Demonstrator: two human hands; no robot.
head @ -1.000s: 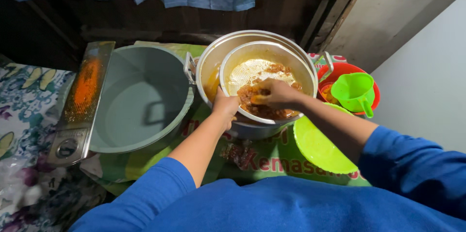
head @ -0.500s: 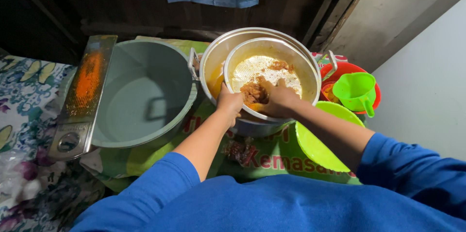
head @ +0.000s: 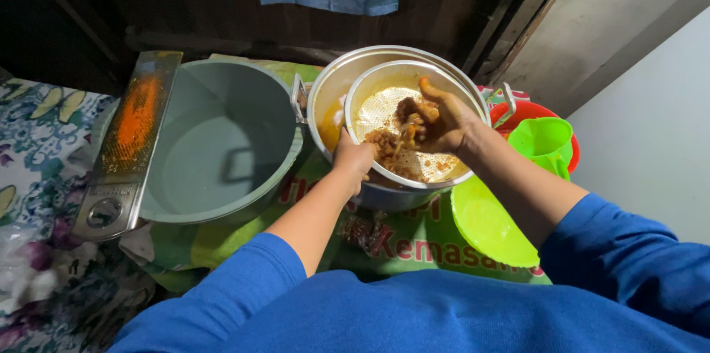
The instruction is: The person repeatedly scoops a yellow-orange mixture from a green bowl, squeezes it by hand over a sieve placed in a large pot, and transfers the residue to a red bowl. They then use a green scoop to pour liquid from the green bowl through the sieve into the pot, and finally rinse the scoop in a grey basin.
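Left hand gripping strainer rim inside pot; right hand closed around orange pulp, seemingly squeezing, beside grey basin.

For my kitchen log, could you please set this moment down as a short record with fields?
left hand: left hand grips the near rim of the round metal strainer
right hand: right hand lifted over the strainer, closed on a clump of brown-orange pulp
strainer: sits inside the large metal pot, more pulp lying in it
left of pot: empty grey plastic basin, with a flat metal grater stained orange across its rim
right of pot: green plastic jug, lime plastic plate
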